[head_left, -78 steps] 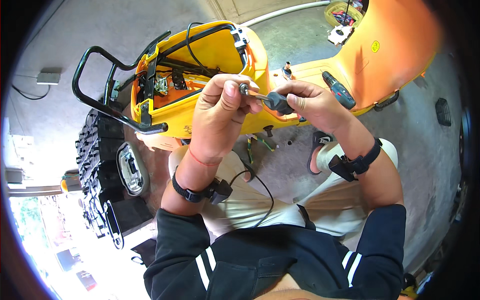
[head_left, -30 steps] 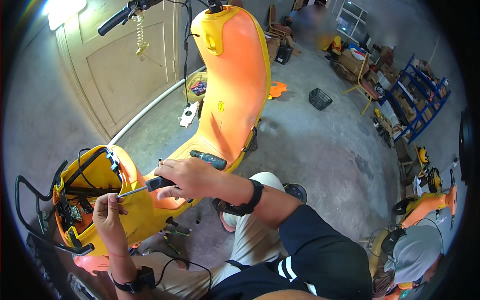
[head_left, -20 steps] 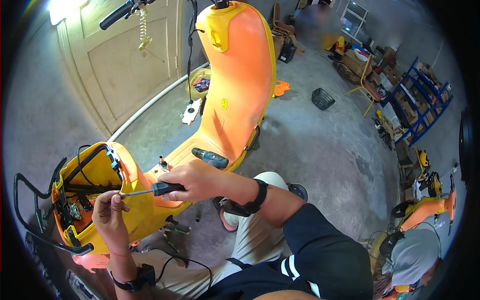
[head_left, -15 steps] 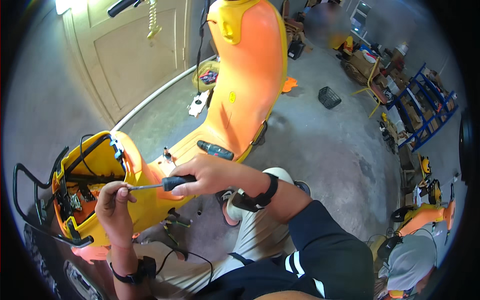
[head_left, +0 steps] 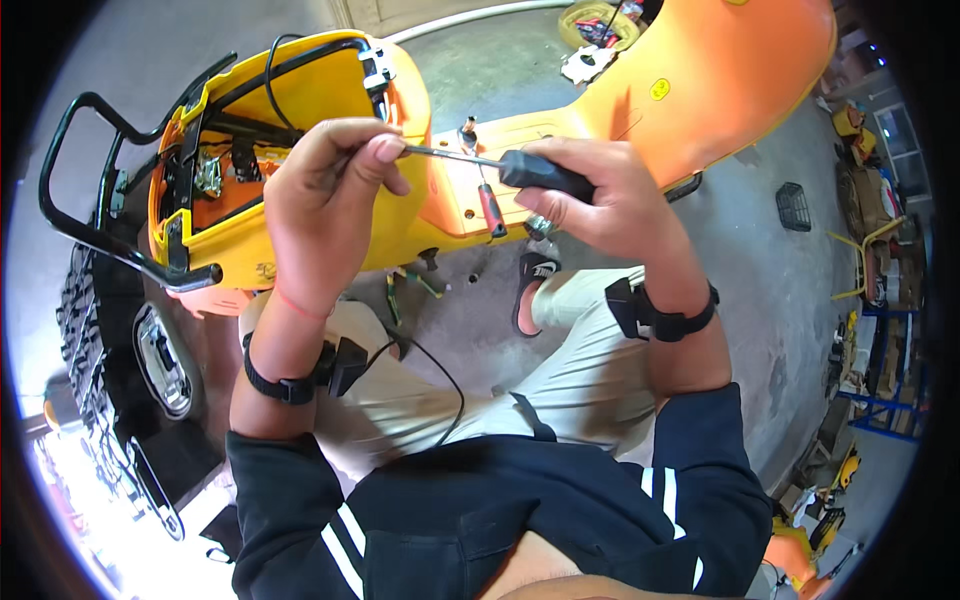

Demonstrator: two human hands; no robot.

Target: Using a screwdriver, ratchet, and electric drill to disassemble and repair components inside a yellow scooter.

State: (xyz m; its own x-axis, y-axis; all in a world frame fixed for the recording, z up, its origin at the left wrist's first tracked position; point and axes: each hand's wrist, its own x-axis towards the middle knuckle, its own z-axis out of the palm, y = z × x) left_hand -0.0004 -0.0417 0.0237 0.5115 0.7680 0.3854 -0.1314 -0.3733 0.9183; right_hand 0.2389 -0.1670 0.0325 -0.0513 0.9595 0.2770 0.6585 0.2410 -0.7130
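Observation:
My right hand (head_left: 615,195) is wrapped around the black handle of a screwdriver (head_left: 545,176), held level above the scooter's footboard (head_left: 460,195). Thumb and fingers of my left hand (head_left: 325,195) pinch the far end of its thin metal shaft; whether a small part sits at the tip is hidden by the fingertips. Behind my left hand, the yellow and orange scooter body (head_left: 400,240) has its under-seat opening uncovered, with metal parts and black cables inside. A red and black hand tool (head_left: 491,208) lies on the footboard below the shaft.
A black tube rack (head_left: 85,235) juts out at the scooter's left end. Pliers with green and yellow handles (head_left: 420,283) lie on the floor. Farther off are a yellow basket (head_left: 600,20), a black crate (head_left: 793,206) and a yellow chair frame (head_left: 868,250).
My view has turned down and to the left, so the scooter sits farther right in the picture. Both hands are raised nearer to me, still on the screwdriver. The cordless drill is no longer visible.

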